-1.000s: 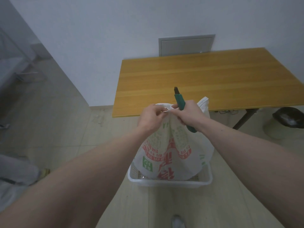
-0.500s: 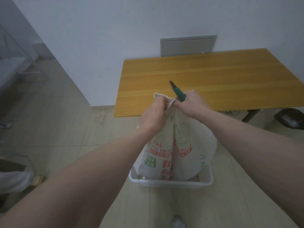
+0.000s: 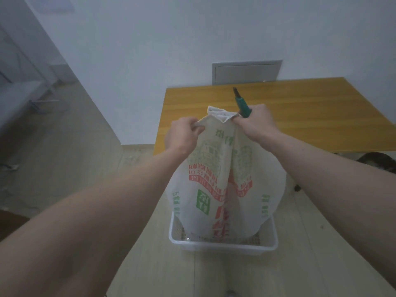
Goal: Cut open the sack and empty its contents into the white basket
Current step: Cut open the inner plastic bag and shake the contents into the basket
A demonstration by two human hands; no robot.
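Observation:
A white woven sack point(image 3: 216, 185) with red and green print hangs upside down, its lower end inside the white basket point(image 3: 222, 246) on the floor. My left hand point(image 3: 184, 133) grips the sack's upper edge on the left. My right hand point(image 3: 255, 123) grips the upper edge on the right and also holds a green-handled utility knife point(image 3: 241, 102), blade pointing up and away. The sack's top end is bunched between both hands. What lies in the basket is hidden behind the sack.
A wooden table point(image 3: 300, 110) stands just behind the sack against the white wall. A dark bin point(image 3: 377, 161) sits under the table's right side. A grey wall panel point(image 3: 246, 71) is behind the table. Tiled floor surrounds the basket.
Both hands have lifted the sack's upper end higher and moved apart, stretching the edge between them. The view has tilted upward.

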